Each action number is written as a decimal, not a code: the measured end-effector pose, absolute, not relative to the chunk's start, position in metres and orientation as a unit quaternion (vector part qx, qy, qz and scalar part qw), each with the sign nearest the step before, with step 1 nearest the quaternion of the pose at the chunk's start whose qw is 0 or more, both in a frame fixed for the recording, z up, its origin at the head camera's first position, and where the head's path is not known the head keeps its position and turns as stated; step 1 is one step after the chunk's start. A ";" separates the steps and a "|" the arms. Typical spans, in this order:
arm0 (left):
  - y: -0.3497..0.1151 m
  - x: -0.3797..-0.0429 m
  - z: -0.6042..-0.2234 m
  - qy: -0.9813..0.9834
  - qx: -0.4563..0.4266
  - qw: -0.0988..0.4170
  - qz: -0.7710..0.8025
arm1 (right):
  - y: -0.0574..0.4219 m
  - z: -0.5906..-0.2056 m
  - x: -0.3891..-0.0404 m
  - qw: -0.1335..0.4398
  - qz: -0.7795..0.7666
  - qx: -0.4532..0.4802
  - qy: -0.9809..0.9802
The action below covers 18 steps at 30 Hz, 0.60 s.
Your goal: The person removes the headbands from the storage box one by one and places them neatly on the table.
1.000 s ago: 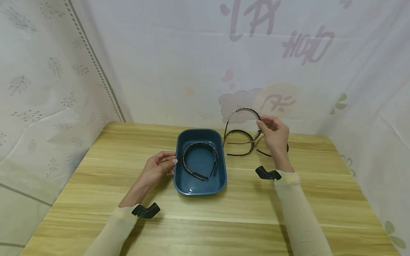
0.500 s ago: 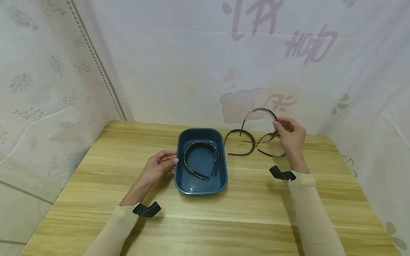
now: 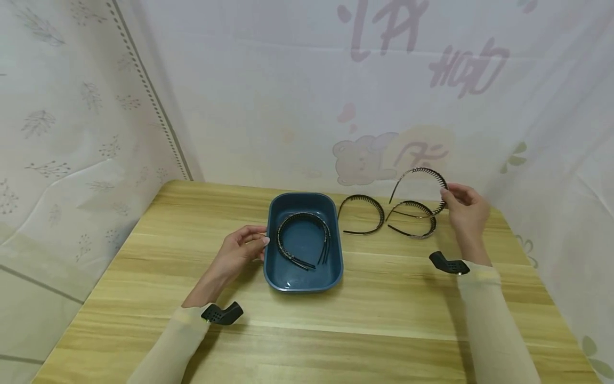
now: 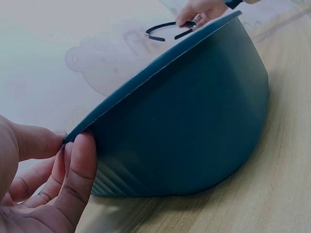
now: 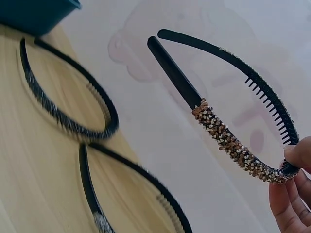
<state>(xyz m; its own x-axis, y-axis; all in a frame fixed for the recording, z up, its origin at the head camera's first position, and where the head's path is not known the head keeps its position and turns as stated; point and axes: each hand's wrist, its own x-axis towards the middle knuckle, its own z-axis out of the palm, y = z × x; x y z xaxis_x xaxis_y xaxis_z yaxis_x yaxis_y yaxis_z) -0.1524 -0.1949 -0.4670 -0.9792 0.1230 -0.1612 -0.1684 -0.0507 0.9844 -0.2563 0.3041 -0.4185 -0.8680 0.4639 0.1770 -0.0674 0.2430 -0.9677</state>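
Your right hand (image 3: 466, 216) is pinching a headband (image 5: 232, 148) above the wood-grain table (image 3: 307, 341), facing printed cloth (image 3: 288, 96); your left hand (image 3: 237, 249) is gripping the tub (image 4: 184, 126), other headbands (image 5: 58, 115) lying inside and beside it.

There is passing room in front of the blue plastic tub (image 3: 303, 279) — two toothed headbands (image 3: 383, 214) obstruct its back right.

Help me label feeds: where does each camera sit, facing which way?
Head: worn there, facing forward and down at the table; left hand, right hand and sleeves show.
Left wrist: worn there, facing the blue tub; both hands show.
Right wrist: worn there, facing the held headband; fingers show.
Head and right wrist share that headband.
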 end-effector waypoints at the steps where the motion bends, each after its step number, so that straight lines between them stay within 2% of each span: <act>1: -0.195 -0.152 -0.467 0.681 -0.015 0.100 0.725 | 0.308 -0.420 -0.256 0.222 0.603 -0.134 -0.755; 18: -0.195 -0.152 -0.466 0.679 -0.021 0.104 0.726 | 0.359 -0.435 -0.246 0.224 0.614 -0.209 -0.728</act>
